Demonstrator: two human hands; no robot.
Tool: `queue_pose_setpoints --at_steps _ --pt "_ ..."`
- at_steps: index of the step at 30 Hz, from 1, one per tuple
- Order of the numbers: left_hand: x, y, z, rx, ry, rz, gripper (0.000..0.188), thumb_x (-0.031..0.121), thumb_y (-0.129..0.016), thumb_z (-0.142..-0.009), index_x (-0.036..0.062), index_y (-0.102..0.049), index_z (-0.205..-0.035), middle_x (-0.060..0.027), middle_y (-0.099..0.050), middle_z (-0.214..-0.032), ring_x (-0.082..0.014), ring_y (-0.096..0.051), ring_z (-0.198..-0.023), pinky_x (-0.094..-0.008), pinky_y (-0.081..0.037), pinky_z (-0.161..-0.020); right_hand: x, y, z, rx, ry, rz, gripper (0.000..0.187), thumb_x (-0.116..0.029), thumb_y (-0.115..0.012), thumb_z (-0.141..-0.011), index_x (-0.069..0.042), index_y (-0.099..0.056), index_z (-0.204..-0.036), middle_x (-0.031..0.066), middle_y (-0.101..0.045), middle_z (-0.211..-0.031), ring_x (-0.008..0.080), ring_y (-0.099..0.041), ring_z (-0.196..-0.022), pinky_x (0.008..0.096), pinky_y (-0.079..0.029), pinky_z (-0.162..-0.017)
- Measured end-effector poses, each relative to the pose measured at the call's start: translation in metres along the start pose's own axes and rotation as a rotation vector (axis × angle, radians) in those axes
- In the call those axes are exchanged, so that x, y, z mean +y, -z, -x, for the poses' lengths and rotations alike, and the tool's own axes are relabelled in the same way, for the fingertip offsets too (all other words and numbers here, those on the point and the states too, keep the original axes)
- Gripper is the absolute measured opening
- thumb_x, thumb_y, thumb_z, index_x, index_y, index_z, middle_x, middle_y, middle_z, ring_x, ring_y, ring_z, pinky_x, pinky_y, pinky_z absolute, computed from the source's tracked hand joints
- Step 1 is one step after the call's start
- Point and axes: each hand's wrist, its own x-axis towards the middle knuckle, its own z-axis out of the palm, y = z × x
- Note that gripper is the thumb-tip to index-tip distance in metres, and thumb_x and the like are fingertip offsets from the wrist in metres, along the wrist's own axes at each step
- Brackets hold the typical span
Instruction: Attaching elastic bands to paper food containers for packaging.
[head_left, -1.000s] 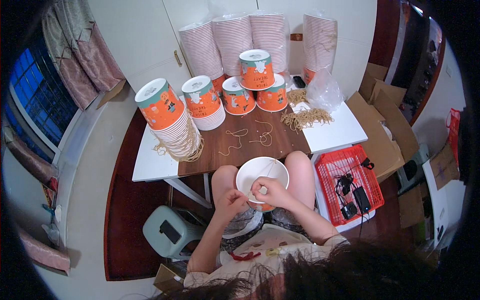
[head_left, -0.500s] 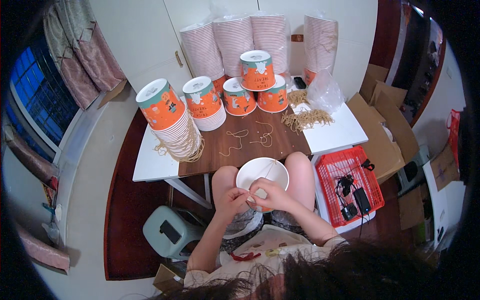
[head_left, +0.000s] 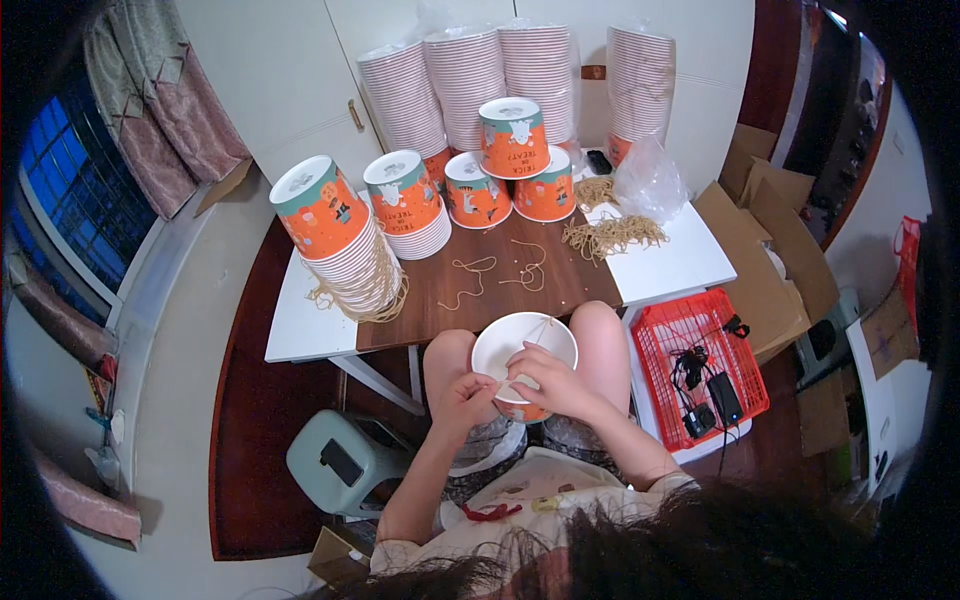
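A white-lined paper bucket (head_left: 493, 349) with an orange outside stands upright between my knees, its mouth facing up. A thin tan cord (head_left: 541, 330) runs from its far rim down into the bucket. At the near rim, my left hand (head_left: 466, 402) is closed in a pinch. Close beside it, my right hand (head_left: 552, 382) reaches over the rim with thumb and fingers bent together. The cord seems to pass between both sets of fingertips, though they hide most of it there.
On the table (head_left: 430, 290) lie loose cords (head_left: 472, 282) and a cord bundle (head_left: 615, 238). Upturned orange buckets (head_left: 480, 195) and a cord-draped stack (head_left: 345, 270) stand behind, before tall wrapped stacks (head_left: 470, 90). A red basket (head_left: 655, 345) with cables is right; a stool (head_left: 325, 455) is left.
My right hand has shifted slightly and its fingers are spread a little more over the bucket's inside. My left hand stays pinched at the near rim.
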Motion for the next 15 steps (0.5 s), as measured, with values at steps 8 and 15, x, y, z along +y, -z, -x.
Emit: queue_pose_setpoints --at_steps 8,15 --pt "0.0 0.001 0.0 -0.036 -0.03 0.028 0.007 0.011 -0.056 -0.08 0.004 -0.058 -0.082 0.0019 -0.057 -0.073 -0.0025 -0.048 -0.062 -0.0158 -0.036 -0.053 -0.001 -0.001 -0.001 0.011 0.01 0.005 0.008 -0.008 -0.062 -0.072 -0.007 -0.059 -0.079 0.005 -0.059 -0.082 0.0211 -0.057 -0.082 0.0406 -0.037 -0.092" --pt "0.006 0.0 0.001 0.021 -0.028 -0.089 0.008 0.009 -0.054 -0.08 0.0021 -0.059 -0.078 0.0012 -0.057 -0.072 -0.0032 -0.048 -0.061 -0.0169 -0.037 -0.053 -0.004 -0.001 -0.003 0.01 0.026 0.031 0.008 -0.008 -0.061 -0.072 -0.008 -0.059 -0.08 0.0046 -0.059 -0.08 0.0197 -0.058 -0.08 0.04 -0.037 -0.092"
